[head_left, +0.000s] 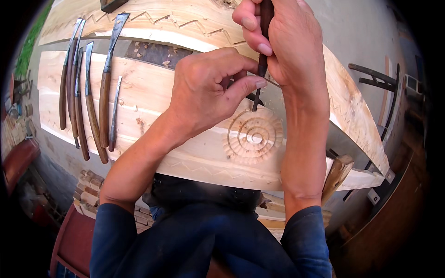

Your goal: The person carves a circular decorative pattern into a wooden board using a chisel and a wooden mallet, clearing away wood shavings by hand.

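My right hand (296, 44) is closed round the dark wooden handle of a carving chisel (266, 28), held upright. Lower down, the thumb and fingers of my left hand (208, 83) pinch the same chisel where handle meets blade. Its narrow blade points down to the far rim of a round carved rosette (254, 139) with concentric rings and a scalloped edge. The rosette is cut into a pale wooden board (199, 160) that lies across in front of me. A faint zigzag line runs along the board's near edge.
Several chisels (105, 88) with wooden handles lie side by side on the board's left part, among wood chips. Beyond is a second pale board (194, 18) with a carved zigzag. A wooden post (337, 178) stands at the right near edge. Small wood blocks (88, 187) are stacked lower left.
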The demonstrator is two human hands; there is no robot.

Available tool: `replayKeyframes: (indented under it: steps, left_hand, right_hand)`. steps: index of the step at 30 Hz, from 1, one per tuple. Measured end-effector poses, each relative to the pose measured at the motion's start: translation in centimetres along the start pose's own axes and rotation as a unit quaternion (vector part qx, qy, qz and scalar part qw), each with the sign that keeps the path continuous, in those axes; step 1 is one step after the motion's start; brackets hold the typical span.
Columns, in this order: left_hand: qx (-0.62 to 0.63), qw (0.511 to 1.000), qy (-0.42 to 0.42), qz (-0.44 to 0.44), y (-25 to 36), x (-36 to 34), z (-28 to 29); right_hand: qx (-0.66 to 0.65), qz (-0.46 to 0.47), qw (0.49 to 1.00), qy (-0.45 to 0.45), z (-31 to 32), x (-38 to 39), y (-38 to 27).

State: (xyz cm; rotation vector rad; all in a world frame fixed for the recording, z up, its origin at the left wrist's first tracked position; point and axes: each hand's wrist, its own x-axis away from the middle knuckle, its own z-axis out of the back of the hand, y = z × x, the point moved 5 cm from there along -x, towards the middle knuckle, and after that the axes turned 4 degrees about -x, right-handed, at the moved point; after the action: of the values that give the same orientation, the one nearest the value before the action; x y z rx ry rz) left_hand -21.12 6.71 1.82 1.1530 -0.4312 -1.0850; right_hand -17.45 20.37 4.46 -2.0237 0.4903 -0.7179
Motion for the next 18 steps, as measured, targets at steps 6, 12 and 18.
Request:
replayKeyframes:
  steps: [6, 12, 18]
  left_hand:
    - [-0.013, 1.0, -0.012, 0.013, -0.07, 0.17, -0.1]
    - [-0.016, 0.997, -0.05, 0.049, -0.55, 0.04, -0.48]
    - [0.02, 1.0, 0.015, -0.004, -0.5, 0.24, -0.56]
  right_hand:
    - [0.029, -0.002, 1.0, 0.011, -0.2, -0.23, 0.32]
    - [0.032, 0.062, 0.997, -0.038, 0.0, -0.35, 0.23]
    - [0.057, 0.107, 0.991, -0.057, 0.03, -0.32, 0.52]
